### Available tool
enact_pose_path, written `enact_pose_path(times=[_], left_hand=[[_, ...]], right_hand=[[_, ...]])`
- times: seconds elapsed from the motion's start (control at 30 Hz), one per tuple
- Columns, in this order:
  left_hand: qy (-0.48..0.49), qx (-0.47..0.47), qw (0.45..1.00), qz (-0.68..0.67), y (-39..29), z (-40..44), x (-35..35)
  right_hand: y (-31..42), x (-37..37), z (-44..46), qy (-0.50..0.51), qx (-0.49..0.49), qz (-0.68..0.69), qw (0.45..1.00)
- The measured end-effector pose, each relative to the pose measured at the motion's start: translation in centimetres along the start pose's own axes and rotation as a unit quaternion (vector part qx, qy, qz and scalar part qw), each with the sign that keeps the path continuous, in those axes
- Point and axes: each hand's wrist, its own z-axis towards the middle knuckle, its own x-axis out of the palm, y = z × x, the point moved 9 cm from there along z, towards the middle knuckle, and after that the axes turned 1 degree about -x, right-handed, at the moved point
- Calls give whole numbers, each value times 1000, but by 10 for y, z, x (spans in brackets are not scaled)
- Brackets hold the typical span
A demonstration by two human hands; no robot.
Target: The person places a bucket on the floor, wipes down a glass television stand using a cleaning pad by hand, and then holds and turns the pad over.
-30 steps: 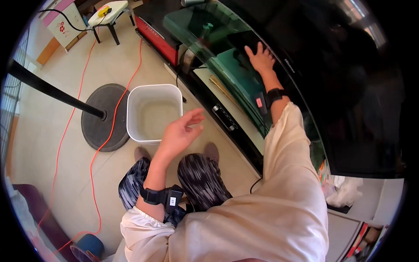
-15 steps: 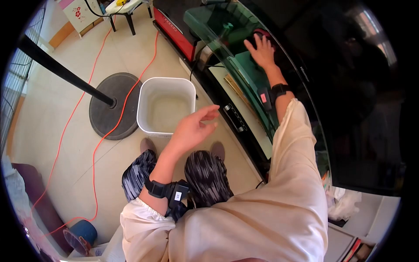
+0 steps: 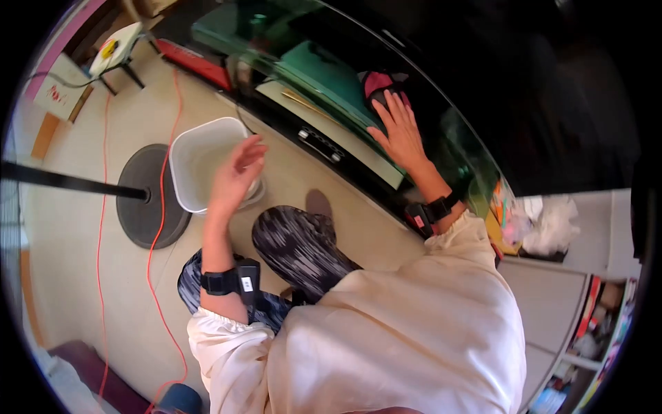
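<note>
My right hand (image 3: 402, 138) reaches over the glass-topped TV stand (image 3: 445, 131), palm down with fingers spread. Its fingertips overlap a pink and dark object (image 3: 376, 84); whether they press on it cannot be told. Slightly blurred, my left hand (image 3: 236, 174) hangs in the air over the near right rim of a white square bin (image 3: 181, 181). Its fingers are loosely bent and apart, with nothing seen in them. Green panels or boxes (image 3: 321, 72) show through the glass beside the pink object.
A large dark TV (image 3: 552, 117) rises behind the stand. A round black base (image 3: 141, 217) with a pole stands left of the bin. Orange cords (image 3: 153, 276) cross the floor. A small stool (image 3: 118, 48) is at the upper left, and plastic bags (image 3: 552, 224) lie at the right.
The view has turned and shifted. My right hand has moved along the stand, and the pink object shows more fully by its fingers. My left hand has moved over the bin's edge.
</note>
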Motion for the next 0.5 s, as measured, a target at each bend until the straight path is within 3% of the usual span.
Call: enact_pose_path(times=[0.23, 0.4, 0.5], left_hand=[[-26, -38, 998, 47, -3, -2, -1], [-36, -31, 998, 41, 2, -4, -7], [-46, -43, 997, 39, 1, -3, -7]], right_hand=[[-49, -34, -90, -30, 136, 34, 990], [-88, -19, -62, -57, 198, 47, 978], [-113, 2, -25, -53, 186, 47, 980]])
